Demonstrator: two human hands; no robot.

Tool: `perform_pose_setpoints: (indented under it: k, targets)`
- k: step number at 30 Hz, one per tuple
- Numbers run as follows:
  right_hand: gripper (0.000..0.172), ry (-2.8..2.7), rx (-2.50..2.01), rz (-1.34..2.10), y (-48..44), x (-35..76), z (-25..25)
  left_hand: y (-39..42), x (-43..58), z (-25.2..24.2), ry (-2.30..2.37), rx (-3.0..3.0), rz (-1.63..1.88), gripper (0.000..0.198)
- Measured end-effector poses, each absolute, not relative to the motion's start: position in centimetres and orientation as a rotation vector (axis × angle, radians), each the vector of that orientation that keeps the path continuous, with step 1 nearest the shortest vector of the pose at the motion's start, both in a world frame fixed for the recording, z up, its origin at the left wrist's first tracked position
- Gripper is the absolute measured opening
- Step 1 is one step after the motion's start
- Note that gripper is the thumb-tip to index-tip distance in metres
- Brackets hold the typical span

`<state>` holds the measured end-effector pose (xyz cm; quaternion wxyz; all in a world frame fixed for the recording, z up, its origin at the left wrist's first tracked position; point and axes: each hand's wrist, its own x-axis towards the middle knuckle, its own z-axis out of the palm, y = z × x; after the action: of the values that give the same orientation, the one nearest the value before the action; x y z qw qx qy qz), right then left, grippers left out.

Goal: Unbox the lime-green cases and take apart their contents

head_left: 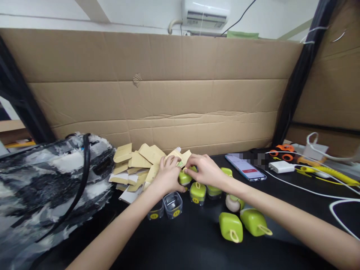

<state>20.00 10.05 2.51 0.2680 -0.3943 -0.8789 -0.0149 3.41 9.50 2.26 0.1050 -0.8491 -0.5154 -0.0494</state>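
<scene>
My left hand (168, 175) and right hand (203, 169) both pinch a folded card (180, 156), I think, just above the green case (185, 178); fingers closed.

Single view — head-worn camera, looking forward and slightly down over a black table (182, 247). Both forearms enter from the bottom edge and meet near frame centre, so the left hand (168, 175) and right hand (204, 170) sit at arm's length from the lens. Beyond the hands a cardboard wall (168, 97) fills the middle band, squarely faced; above it a strip of room wall with an air conditioner (206, 14). Left of the left hand a patterned bag (42, 180) lies close to the lens — right of the right hand a phone (245, 167) and cables, farther out. Wide lens, edges bowed. No second view to share with.
</scene>
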Motion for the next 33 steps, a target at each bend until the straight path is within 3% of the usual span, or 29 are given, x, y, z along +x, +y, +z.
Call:
perform_pose_setpoints:
  k: [9, 13, 17, 19, 23, 33]
  targets:
    - [0.022, -1.959, -1.112, 0.037, 5.8, 29.5, 4.5, 8.5, 3.5, 3.6, -1.427, -2.583, -0.195, 0.048]
    - [0.021, -1.977, -1.259, -0.02, 3.6, 34.5, 2.3, 7.6, 3.9, 4.5, -1.338, -2.623, -0.252, 0.036]
    - [0.02, -2.123, -1.406, -0.079, 2.5, 36.4, -1.2, 6.8, 4.9, 4.4, -1.214, -2.741, -0.207, 0.056]
    - [0.017, -2.191, -1.384, -0.167, 2.3, 36.2, -1.7, 6.7, 5.3, 3.9, -1.184, -2.781, -0.168, 0.061]
    - [0.009, -2.2, -1.263, -0.298, 2.6, 33.4, -0.1, 6.9, 5.6, 3.0, -1.204, -2.767, -0.163, 0.047]
    - [0.005, -2.447, -0.912, -0.071, 6.5, 22.5, 1.4, 6.6, 5.5, 2.7, -1.349, -2.663, -0.227, 0.066]
